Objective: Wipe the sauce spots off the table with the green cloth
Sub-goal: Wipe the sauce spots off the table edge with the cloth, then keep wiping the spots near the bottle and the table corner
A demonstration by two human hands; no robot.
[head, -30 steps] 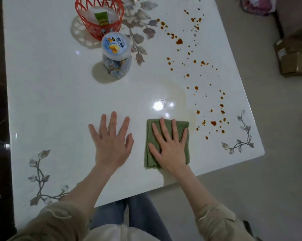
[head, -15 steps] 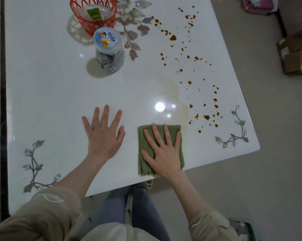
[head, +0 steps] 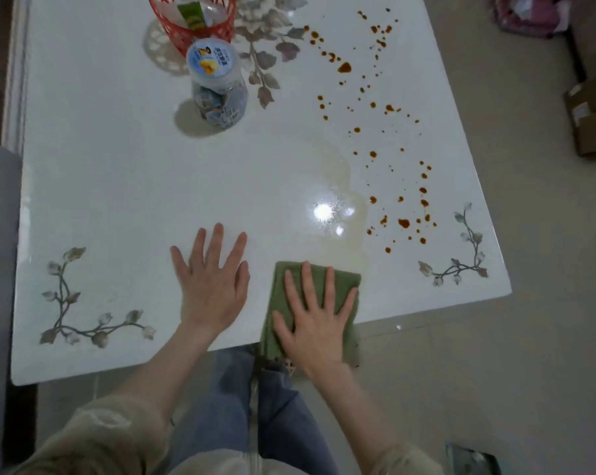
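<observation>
At the near edge of the tabletop (head: pixel 118 173), the right hand (head: pixel 315 318) lies flat, fingers spread, palm pressing down on the green cloth (head: pixel 344 286). Not gripping it, just pinning it. Left hand (head: pixel 211 286) is flat on bare white surface just beside, fingers splayed, holding nothing, prob. bracing.

Risk no. 1: the cloth's near end hangs off the edge, w/ part of it over the person's jeans. Any pull toward the body and it likely slides off to the floor, since there's only palm pressure on it, no pinch.

Risk no. 2: a pale yellowish film sits on the tabletop beyond the cloth, around the glare spot. Looks like thinned sauce, so a loaded cloth may smear rather than lift.

Risk no. 3: the sauce spots (head: pixel 404 222) run in a long scatter up the right side, some close to the right edge. A wide sweep could push liquid over onto the floor. At the far end the spots come near the plastic jar (head: pixel 218 84) and red basket (head: pixel 192 22); a long reach might knock the jar.

Cloth itself: dull green, soft-looking, folded to a rectangle, lying flat, right corner touching the film. Can't tell how dirty the underside is. Most spots are still untouched, so I'd say there's plenty left to do.
</observation>
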